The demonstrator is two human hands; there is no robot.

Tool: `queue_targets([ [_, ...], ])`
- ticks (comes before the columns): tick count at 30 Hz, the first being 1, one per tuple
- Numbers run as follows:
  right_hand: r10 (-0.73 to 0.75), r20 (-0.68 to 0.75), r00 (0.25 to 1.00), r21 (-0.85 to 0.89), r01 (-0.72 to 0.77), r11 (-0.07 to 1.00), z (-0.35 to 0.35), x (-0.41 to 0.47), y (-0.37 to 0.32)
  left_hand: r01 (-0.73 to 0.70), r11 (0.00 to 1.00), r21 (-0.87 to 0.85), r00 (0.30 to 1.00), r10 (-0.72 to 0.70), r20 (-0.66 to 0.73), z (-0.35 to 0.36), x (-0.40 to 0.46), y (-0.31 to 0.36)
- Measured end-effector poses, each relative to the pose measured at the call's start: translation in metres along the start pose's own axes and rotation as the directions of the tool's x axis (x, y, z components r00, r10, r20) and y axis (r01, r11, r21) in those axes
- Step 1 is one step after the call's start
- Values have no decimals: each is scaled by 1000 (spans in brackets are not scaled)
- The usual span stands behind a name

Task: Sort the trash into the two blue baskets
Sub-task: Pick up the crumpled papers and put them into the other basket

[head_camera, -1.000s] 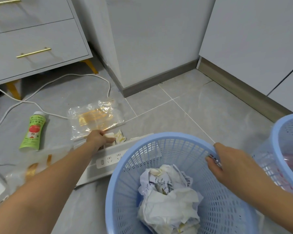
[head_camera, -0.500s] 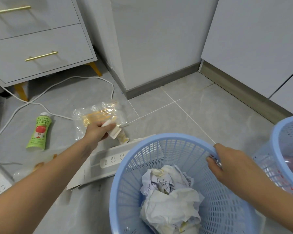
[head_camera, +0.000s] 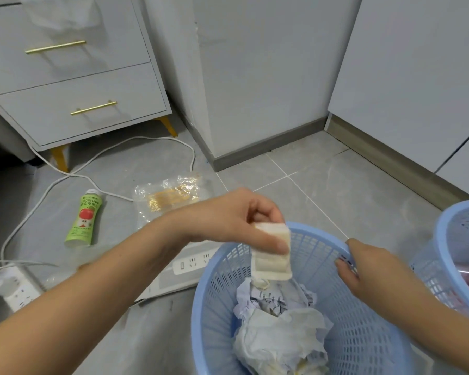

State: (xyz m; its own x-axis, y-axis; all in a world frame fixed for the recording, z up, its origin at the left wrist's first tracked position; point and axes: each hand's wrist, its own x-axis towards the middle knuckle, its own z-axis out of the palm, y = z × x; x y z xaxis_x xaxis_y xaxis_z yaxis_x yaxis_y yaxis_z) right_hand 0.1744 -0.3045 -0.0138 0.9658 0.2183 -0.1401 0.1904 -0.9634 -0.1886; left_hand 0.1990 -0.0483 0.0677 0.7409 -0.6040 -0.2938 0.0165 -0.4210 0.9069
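Note:
My left hand (head_camera: 244,223) pinches a small cream-white wrapper (head_camera: 272,259) that hangs over the near blue basket (head_camera: 209,307), just inside its left rim. Crumpled white paper (head_camera: 279,336) fills the bottom of that basket. My right hand (head_camera: 363,269) grips the basket's far right rim. A second blue basket (head_camera: 450,255) stands at the right edge with reddish trash inside. On the floor to the left lie a green apple-juice bottle (head_camera: 86,217) and a clear plastic wrapper (head_camera: 171,198) with gold print.
A white power strip (head_camera: 192,263) lies just left of the near basket, another power strip (head_camera: 19,290) at the far left, with a white cable (head_camera: 38,196) looping across the floor. A drawer cabinet (head_camera: 79,104) stands back left; walls close off the back and right.
My left hand picked the small wrapper off the floor near the power strip and carried it right and up over the near basket. My right hand kept its hold on the rim.

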Motion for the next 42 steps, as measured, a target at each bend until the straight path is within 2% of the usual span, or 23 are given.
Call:
queue_targets([
  [2,0,-5,1000,12,0,1000,0,-1,0,18,999,44,998,-20,54,4,4,-9],
  [3,1,-2,1000,16,-1,1000,0,-1,0,21,999,26,999,-22,34,3,7,-14],
  [4,2,1,1000,22,-2,1000,0,-1,0,15,1000,-9,1000,-15,-19,0,8,-20],
  [6,4,-1,1000,33,-4,999,0,-2,1,-1,995,-98,975,-21,-223,-10,14,-34],
  [8,5,-2,1000,31,-5,1000,0,-2,1,-4,974,-228,887,-102,-450,-24,20,-56],
  [10,3,-1,1000,27,-3,1000,0,-1,0,42,931,-361,784,-255,-566,-39,26,-89],
  [15,4,-14,1000,6,-4,1000,1,-1,-2,430,827,-363,633,-562,-533,-51,27,-176],
  [19,10,-9,1000,-7,-10,1000,0,-1,-3,531,766,-363,494,-628,-602,-57,26,-222],
  [21,15,-4,1000,-3,-15,1000,0,-1,-3,573,755,-318,461,-618,-637,-59,28,-234],
  [24,24,6,1000,-1,-23,1000,-1,-2,-3,575,775,-263,468,-575,-671,-55,36,-241],
  [29,51,15,999,-3,-50,999,-3,-2,-6,580,797,-167,526,-523,-671,-48,46,-243],
  [35,64,11,998,-6,-64,998,-3,-3,-7,570,808,-146,559,-512,-653,-44,55,-249],
  [39,65,12,998,1,-65,998,-2,-1,-5,597,792,-127,532,-510,-676,-45,60,-253],
  [42,59,7,998,9,-59,998,-2,-2,-4,620,783,-54,516,-458,-724,-41,65,-252],
])
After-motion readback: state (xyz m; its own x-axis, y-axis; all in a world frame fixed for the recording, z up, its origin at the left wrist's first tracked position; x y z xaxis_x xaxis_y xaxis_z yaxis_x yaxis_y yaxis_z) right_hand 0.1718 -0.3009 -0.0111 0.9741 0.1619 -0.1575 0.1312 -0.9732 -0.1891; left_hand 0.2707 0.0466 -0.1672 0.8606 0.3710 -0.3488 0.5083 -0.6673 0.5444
